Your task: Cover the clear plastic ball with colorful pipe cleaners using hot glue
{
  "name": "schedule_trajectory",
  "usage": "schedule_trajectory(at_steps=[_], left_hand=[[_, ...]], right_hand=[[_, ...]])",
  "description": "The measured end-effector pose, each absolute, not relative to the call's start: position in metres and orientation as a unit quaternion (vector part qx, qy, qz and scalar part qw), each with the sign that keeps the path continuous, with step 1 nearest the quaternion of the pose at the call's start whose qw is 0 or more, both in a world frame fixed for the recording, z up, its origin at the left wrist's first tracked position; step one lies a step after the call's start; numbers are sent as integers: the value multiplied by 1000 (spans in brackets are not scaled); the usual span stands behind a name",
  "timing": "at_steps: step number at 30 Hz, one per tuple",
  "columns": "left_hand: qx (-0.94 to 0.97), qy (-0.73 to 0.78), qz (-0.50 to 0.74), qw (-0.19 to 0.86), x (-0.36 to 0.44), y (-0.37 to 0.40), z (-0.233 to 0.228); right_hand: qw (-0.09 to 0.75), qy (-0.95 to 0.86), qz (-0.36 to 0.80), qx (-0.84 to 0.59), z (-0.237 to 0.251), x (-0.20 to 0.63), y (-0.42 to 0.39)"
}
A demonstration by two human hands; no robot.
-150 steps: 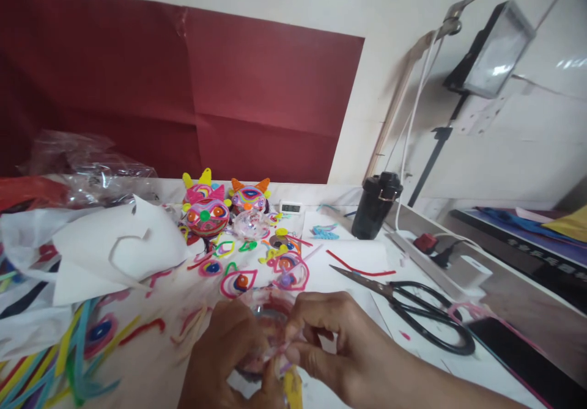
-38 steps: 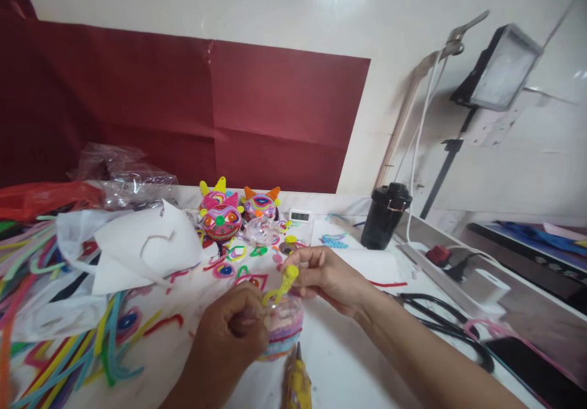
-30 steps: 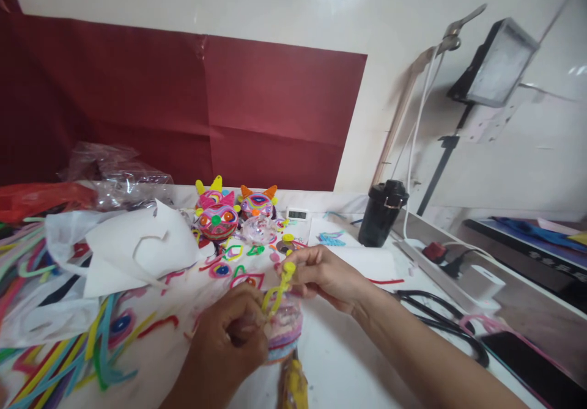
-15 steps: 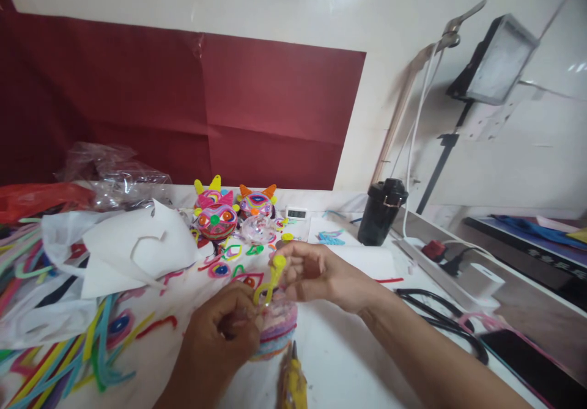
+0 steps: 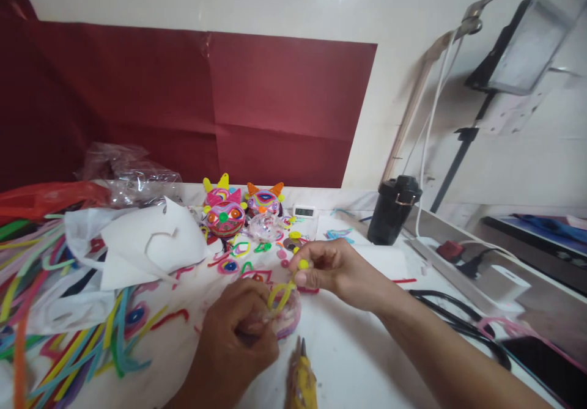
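My left hand (image 5: 243, 329) is closed in a pinch at the lower end of a yellow pipe-cleaner loop (image 5: 277, 297). Thumb and forefinger of my right hand (image 5: 332, 271) pinch the loop's upper end, beside a small yellow coiled disc (image 5: 303, 265). Just behind the left fingers is a rounded piece (image 5: 290, 322) covered in pink and purple pipe cleaner, partly hidden by that hand. Whether the left fingers also grip this piece, I cannot tell. A yellow glue gun (image 5: 303, 378) lies below, its dark nozzle pointing away from me.
Finished round faces (image 5: 224, 218) with horns stand at the back. Loose pipe cleaners (image 5: 76, 360) and a cut white sheet (image 5: 132, 247) cover the left. To the right are a black bottle (image 5: 393, 210), a power strip (image 5: 458, 265), a black cable (image 5: 452, 311) and a phone (image 5: 545, 366).
My right hand has shifted slightly and its fingers have closed on the upper end of the yellow loop, which now leans more to the right. The whole view has turned slightly left.
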State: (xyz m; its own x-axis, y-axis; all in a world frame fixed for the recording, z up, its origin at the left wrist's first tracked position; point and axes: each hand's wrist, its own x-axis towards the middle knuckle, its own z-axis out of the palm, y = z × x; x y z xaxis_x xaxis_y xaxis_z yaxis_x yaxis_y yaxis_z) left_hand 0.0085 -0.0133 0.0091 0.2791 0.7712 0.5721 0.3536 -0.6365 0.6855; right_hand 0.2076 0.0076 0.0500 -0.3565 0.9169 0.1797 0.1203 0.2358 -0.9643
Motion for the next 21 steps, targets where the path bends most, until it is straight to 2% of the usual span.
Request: schedule_trajectory(at_steps=[12, 21], left_hand=[[781, 378, 464, 182, 9, -13, 8], [673, 422, 458, 399, 7, -3, 9]], right_hand=[[487, -629, 418, -438, 64, 223, 16], [473, -639, 418, -440, 63, 231, 18]])
